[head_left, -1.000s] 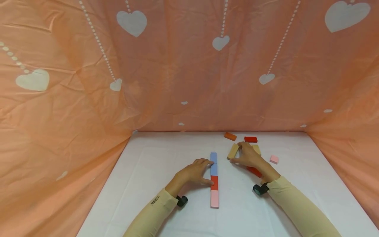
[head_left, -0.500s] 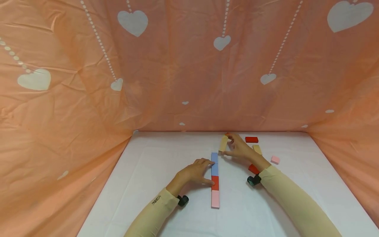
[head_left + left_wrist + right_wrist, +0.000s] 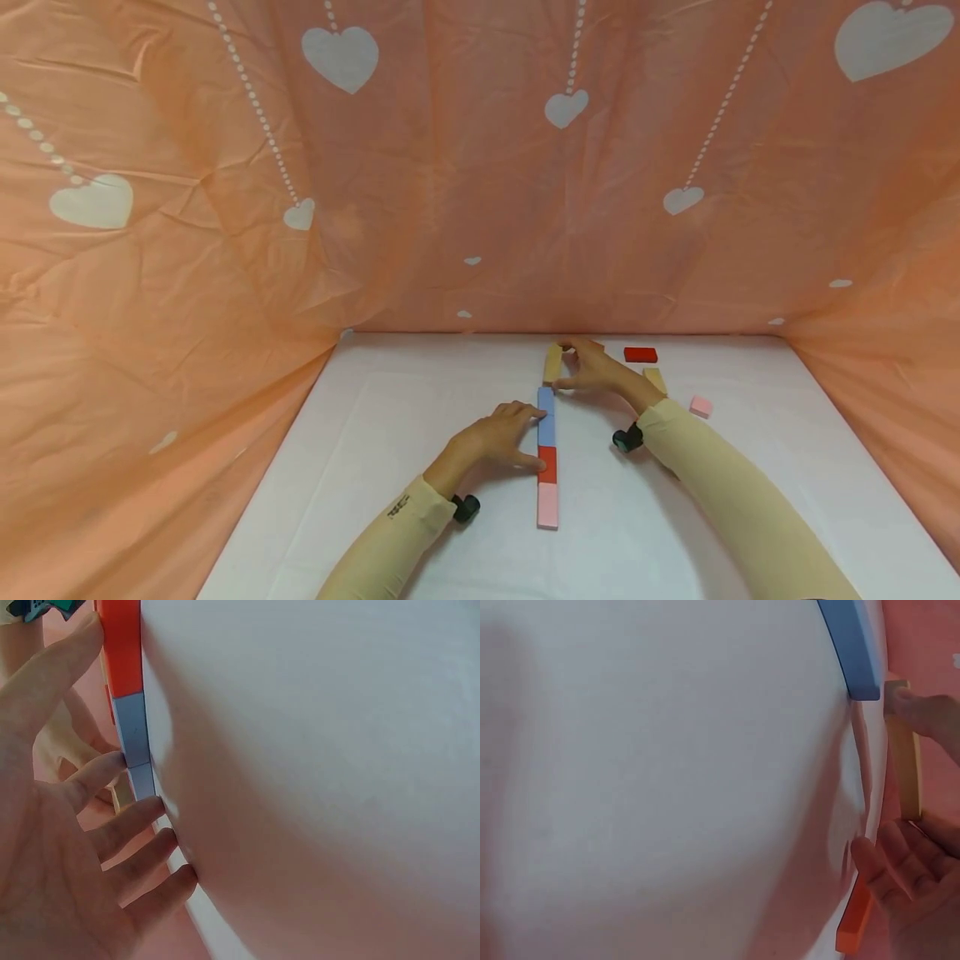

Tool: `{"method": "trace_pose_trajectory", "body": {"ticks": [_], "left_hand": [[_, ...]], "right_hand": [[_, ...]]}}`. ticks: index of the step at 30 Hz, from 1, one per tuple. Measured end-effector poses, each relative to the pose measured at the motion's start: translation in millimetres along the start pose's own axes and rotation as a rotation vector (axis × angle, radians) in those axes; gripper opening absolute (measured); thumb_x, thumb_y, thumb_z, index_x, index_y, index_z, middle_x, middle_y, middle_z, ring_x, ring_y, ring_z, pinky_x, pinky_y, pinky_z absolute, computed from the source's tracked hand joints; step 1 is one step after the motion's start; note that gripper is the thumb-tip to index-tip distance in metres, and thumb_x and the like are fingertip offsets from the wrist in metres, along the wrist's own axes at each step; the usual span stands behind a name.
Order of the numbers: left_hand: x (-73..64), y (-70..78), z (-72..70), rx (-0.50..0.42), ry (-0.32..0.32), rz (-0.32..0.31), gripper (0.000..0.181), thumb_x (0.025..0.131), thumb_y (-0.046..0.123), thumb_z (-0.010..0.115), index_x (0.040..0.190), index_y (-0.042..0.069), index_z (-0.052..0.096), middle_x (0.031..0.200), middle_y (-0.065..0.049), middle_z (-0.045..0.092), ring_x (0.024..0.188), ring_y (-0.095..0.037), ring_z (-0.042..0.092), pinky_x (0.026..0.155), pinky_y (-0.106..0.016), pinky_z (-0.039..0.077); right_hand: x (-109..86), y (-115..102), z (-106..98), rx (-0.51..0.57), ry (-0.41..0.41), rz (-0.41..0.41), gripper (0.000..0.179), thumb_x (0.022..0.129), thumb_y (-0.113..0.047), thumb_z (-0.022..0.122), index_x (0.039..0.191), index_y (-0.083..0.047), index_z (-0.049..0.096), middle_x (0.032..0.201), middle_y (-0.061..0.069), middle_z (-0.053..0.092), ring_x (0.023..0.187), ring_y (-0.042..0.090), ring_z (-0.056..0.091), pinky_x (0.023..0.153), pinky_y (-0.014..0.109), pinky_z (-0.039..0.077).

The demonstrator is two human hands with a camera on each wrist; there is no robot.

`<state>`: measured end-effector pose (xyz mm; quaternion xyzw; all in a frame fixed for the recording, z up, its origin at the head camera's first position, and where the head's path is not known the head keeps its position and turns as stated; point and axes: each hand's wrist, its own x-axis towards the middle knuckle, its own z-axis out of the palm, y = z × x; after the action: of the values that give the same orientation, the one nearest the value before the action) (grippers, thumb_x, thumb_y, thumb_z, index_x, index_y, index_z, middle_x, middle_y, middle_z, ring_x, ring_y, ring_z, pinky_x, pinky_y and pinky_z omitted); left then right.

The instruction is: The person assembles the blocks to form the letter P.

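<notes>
In the head view, two blue blocks [image 3: 547, 431], a red block [image 3: 551, 473] and a pink block [image 3: 547, 507] lie end to end in a straight row. My left hand [image 3: 491, 435] rests along the row's left side, thumb at the red block and index finger at the blue ones. Its fingers are spread in the left wrist view. Past the row's far end, my right hand [image 3: 596, 371] pinches a yellow wooden block [image 3: 552, 365] by its two ends. The right wrist view has this block raised off the white surface, its near end close to a blue block [image 3: 855, 652].
Right of the row lie a red block [image 3: 641, 355], another yellow block [image 3: 655, 381] partly behind the right arm, and a small pink block [image 3: 701, 407]. An orange block [image 3: 853, 922] lies beside the right hand. A peach curtain [image 3: 480, 167] borders the white table [image 3: 420, 375].
My right hand has carried the yellow block leftward from among the loose blocks to beyond the blue end, turning it nearly in line with the row. The left hand has stayed in place.
</notes>
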<state>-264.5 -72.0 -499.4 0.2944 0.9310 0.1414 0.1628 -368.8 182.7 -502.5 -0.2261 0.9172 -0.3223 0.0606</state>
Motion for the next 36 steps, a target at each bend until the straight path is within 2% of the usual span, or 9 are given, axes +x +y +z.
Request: {"method": "trace_pose_trajectory", "body": {"ticks": [7,16,28,36], "left_hand": [[0.4,-0.9,-0.1,0.007,0.004,0.014,0.092,0.089,0.055,0.085,0.163,0.021,0.043,0.163,-0.009,0.045,0.150,-0.029,0.042,0.118,-0.049,0.046],[1.4,0.0,0.9,0.010,-0.004,-0.009,0.093,0.088,0.058,0.084,0.164,0.024,0.043,0.165,-0.008,0.043,0.151,-0.028,0.042,0.116,-0.053,0.048],[1.7,0.0,0.1,0.023,-0.006,-0.017,0.093,0.088,0.058,0.084,0.163,0.024,0.043,0.164,-0.008,0.044,0.150,-0.028,0.043,0.115,-0.052,0.049],[2.5,-0.9,1.1,0.048,-0.002,-0.011,0.091,0.090,0.061,0.081,0.163,0.024,0.043,0.164,-0.007,0.044,0.149,-0.027,0.043,0.114,-0.050,0.049]], "right_hand": [[6.1,-5,1,0.008,-0.055,0.042,0.082,0.090,-0.033,0.089,0.151,0.001,0.047,0.144,0.022,0.054,0.130,0.040,0.054,0.114,0.058,0.048],[12.0,-7,0,0.038,-0.122,0.078,0.077,0.090,-0.032,0.088,0.147,0.002,0.049,0.128,0.019,0.058,0.118,0.035,0.056,0.106,0.051,0.053],[11.8,-7,0,0.051,-0.158,0.136,0.080,0.092,-0.032,0.087,0.154,-0.001,0.046,0.144,0.021,0.054,0.131,0.039,0.052,0.114,0.055,0.048],[10.7,-7,-1,0.063,-0.168,0.142,0.080,0.093,-0.030,0.085,0.155,-0.001,0.045,0.145,0.023,0.052,0.133,0.042,0.050,0.114,0.058,0.047]]}}
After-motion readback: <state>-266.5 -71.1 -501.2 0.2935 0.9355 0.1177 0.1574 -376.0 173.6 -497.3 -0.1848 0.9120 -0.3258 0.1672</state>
